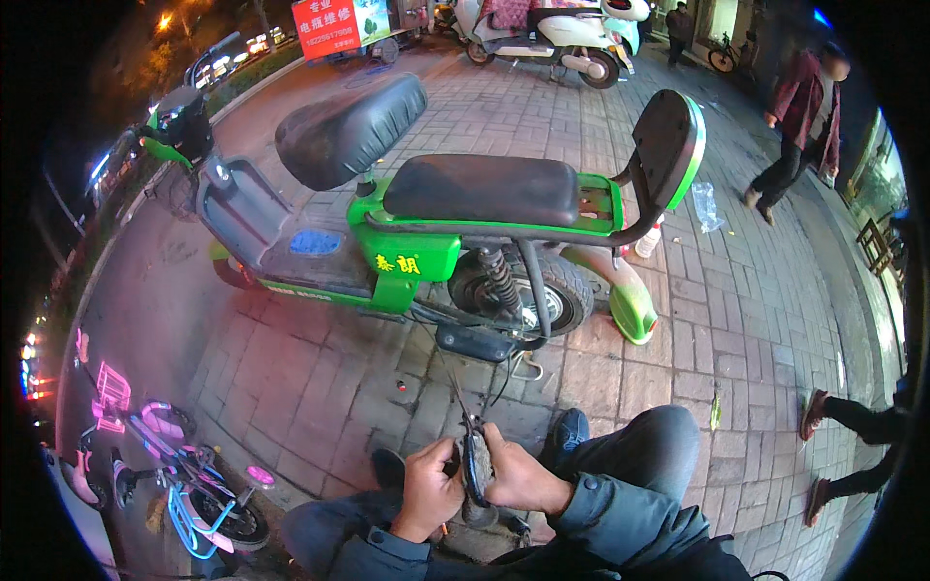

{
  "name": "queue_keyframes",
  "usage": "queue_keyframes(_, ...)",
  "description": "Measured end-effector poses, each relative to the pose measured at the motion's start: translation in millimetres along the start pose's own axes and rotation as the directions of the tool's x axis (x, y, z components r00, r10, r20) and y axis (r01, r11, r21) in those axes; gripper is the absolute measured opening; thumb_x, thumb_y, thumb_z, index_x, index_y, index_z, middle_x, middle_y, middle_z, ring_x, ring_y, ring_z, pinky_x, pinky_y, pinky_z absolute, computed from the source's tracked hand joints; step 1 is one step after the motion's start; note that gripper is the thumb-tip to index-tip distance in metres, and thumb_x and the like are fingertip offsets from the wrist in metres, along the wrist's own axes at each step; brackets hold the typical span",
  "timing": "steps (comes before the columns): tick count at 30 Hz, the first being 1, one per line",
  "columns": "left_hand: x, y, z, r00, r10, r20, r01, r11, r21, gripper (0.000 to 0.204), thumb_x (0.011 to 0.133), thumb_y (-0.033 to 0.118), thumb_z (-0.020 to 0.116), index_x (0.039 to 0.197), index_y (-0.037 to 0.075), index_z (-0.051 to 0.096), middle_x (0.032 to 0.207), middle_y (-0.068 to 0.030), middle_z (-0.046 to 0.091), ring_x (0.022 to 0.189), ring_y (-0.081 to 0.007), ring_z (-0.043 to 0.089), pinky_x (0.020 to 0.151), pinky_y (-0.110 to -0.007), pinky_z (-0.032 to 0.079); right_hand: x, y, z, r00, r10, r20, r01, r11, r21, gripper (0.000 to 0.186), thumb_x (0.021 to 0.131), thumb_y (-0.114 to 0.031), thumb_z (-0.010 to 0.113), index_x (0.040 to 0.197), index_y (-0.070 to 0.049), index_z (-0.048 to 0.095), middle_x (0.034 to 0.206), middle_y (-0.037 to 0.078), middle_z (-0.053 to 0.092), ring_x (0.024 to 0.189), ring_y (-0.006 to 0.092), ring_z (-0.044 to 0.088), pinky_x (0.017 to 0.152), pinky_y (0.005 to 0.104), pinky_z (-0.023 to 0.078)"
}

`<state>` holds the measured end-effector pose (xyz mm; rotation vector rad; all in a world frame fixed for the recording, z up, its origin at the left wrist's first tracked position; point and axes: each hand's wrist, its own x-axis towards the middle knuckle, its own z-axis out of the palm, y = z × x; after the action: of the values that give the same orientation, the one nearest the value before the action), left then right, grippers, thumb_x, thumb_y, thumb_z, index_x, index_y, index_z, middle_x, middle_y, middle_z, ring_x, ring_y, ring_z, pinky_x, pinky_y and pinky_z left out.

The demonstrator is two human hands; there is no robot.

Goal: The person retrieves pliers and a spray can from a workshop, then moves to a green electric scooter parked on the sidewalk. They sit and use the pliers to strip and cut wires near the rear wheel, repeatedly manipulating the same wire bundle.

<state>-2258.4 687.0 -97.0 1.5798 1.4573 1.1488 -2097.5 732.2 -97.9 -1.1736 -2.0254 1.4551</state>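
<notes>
Between my hands is a dusty, dark, flat part (476, 467) with a grey-brown face and a black edge; its kind I cannot make out. My left hand (426, 489) grips it from the left, fingers curled. On the other side, my right hand (521, 474) presses its thumb against the part. Thin dark cables (453, 382) run from it up toward the green electric scooter (417, 255). The scooter stands sideways before me with black seats (481, 189). Its rear wheel (562, 295) and a black box (475, 341) low on the frame face me.
A pink and blue child's bicycle (184, 479) is at the lower left. Behind the scooter's tail are a bottle (647, 240) and a clear plastic bag (706, 207). A person (804, 121) walks at the right; another's legs (852, 436) show nearer. A white scooter (557, 34) stands far back.
</notes>
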Motion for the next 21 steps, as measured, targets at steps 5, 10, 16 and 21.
queue_keyframes(5,10.3,-8.5,-21.2,0.978,-0.172,0.117,0.186,0.975,-0.124,0.008,0.087,0.003,0.060,0.089,-0.003,0.065,0.082,-0.0107,0.069,0.071,-0.0138,0.062,0.063,-0.030,0.048,-6.9,-13.0,-14.9,0.976,0.110,-0.186,-0.128,0.988,-0.086,0.055,0.071,-0.030,0.074,0.108,-0.001,0.046,0.075,0.026,0.063,0.076,0.0464,0.064,0.068,0.0517,0.050)
queue_keyframes(10,19.7,-5.7,-35.6,0.898,-0.439,0.020,0.325,0.634,-0.702,0.021,0.092,0.000,0.057,0.110,-0.002,0.067,0.099,-0.0076,0.071,0.087,-0.0136,0.066,0.080,-0.028,0.054,-5.9,-20.4,-22.6,0.925,-0.014,-0.380,-0.110,0.947,-0.302,0.056,0.070,-0.029,0.076,0.108,-0.001,0.046,0.079,0.021,0.064,0.071,0.0413,0.065,0.062,0.0475,0.051)
queue_keyframes(16,21.1,3.7,-3.0,0.996,0.009,-0.094,0.024,0.939,0.342,0.006,0.085,0.002,0.063,0.083,-0.002,0.059,0.067,-0.0173,0.058,0.057,-0.0192,0.058,0.054,-0.035,0.044,-7.1,-20.8,-2.5,0.904,-0.180,-0.388,-0.078,0.823,-0.563,0.043,0.070,-0.018,0.073,0.101,-0.003,0.047,0.081,0.014,0.059,0.066,0.0342,0.066,0.054,0.0419,0.053)
queue_keyframes(21,23.4,-1.1,-3.6,0.983,0.003,-0.182,0.059,0.940,0.335,0.010,0.090,0.004,0.060,0.083,-0.004,0.059,0.067,-0.0134,0.060,0.060,-0.0137,0.056,0.056,-0.033,0.044,-6.2,-20.6,-0.7,0.868,-0.274,-0.415,0.013,0.847,-0.532,0.034,0.071,-0.012,0.068,0.098,-0.004,0.048,0.082,0.013,0.059,0.063,0.0319,0.065,0.052,0.0409,0.052)
